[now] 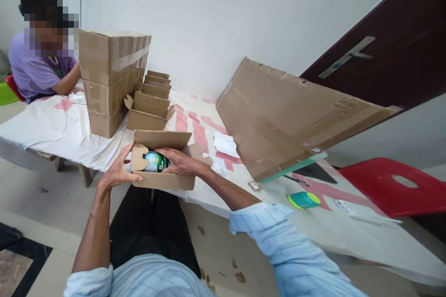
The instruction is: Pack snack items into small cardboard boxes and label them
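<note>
An open cardboard box is at the table's near edge, its long back flap upright and its end flaps spread. Inside lies a green and white printed can or bottle, partly hidden by a flap and by my fingers. My left hand grips the box's left end, thumb along the front wall and fingers at the back corner. Reaching into the box from the right, my right hand has its fingers closed over the right part of the green item.
Taped cartons stand stacked at the left, beside a row of open small boxes. A large cardboard sheet leans at the right. Nearby are a teal cup, white paper and a red chair. Another person sits far left.
</note>
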A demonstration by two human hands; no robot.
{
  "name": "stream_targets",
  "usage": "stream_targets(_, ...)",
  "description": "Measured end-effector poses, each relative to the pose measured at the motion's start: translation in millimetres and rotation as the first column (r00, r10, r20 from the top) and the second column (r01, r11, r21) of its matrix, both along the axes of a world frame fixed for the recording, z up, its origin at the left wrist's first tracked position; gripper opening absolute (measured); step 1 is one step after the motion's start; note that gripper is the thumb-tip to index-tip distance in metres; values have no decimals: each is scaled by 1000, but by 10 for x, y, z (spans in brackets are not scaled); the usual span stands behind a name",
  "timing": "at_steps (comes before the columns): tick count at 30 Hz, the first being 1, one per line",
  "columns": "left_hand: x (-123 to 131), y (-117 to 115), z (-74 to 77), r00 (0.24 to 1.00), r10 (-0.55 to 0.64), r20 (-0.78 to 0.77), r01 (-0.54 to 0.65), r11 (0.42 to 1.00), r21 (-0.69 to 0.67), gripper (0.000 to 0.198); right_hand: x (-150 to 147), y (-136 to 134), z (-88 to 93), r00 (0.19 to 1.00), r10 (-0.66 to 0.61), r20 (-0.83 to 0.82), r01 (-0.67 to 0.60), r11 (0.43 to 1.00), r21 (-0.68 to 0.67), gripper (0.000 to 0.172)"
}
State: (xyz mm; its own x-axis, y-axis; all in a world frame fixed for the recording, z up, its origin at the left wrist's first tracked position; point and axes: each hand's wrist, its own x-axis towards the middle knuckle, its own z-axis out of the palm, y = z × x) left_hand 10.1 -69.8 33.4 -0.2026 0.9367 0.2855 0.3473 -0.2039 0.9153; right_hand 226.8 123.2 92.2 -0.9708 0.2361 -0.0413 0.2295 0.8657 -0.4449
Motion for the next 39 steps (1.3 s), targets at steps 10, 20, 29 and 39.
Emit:
stream_targets(10,43,209,146,998,-53,13,53,998,42,138,291,70,211,985,-59,-164,64,998,29,80)
stream_targets(20,-21,327,300,991,-123,56,121,992,39,139,442,48,365,953,-124,-277,123,992,-20,80)
stream_targets(29,-170,429,175,996,-84,40,86,995,-49,132,601,86,525,870,-272,-412,163,946,-281,82)
stream_targets(39,-272,678,226,983,141,-117,-148,987,-61,116,479,6,459,645,-529,-552,-23,708,-706,86)
